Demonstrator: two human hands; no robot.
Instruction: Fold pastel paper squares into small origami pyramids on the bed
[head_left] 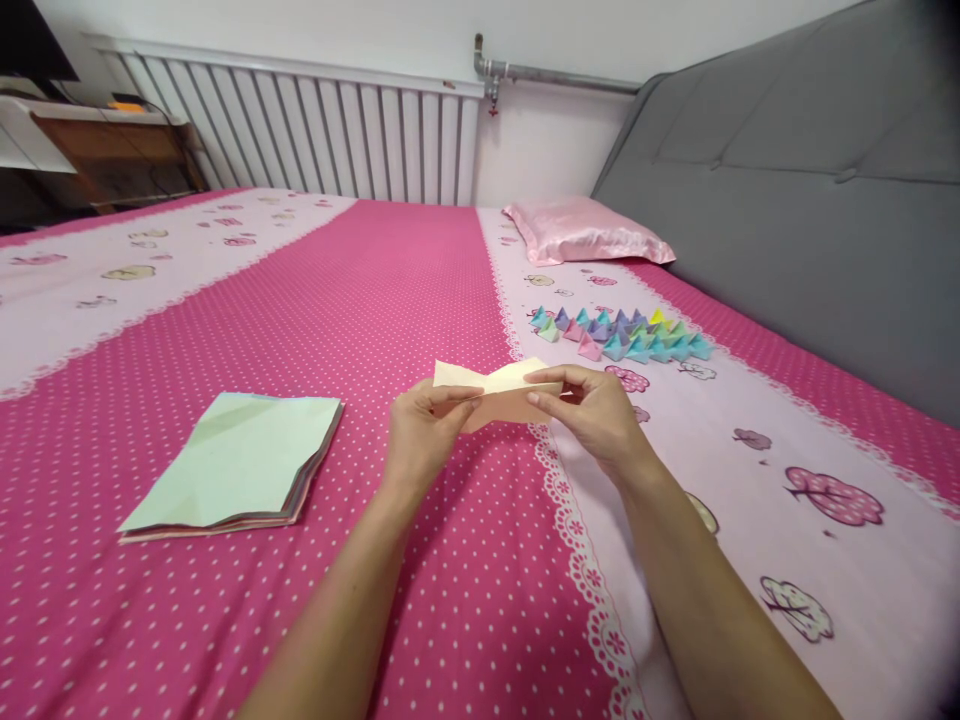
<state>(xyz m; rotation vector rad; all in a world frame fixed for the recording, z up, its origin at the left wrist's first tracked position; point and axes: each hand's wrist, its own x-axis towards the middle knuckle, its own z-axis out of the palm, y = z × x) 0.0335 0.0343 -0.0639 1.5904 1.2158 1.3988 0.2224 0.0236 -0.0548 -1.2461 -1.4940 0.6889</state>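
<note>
A pale yellow sheet of paper (504, 404) with creases is held up between my two hands, above the bed. My left hand (427, 425) pinches its left side between thumb and fingers. On the right side, my right hand (596, 410) grips the paper the same way, thumb below and fingers on top. The paper bends along a fold running across it, and its upper edge dips in the middle. Parts of both its ends are hidden behind my fingers.
A stack of coloured paper (240, 460), pale green on top, lies at the left. Several small folded paper pieces (622, 335) stand in rows at the right. Beyond them are a pink pillow (585, 228), a grey headboard (810, 180) and a white radiator (322, 130).
</note>
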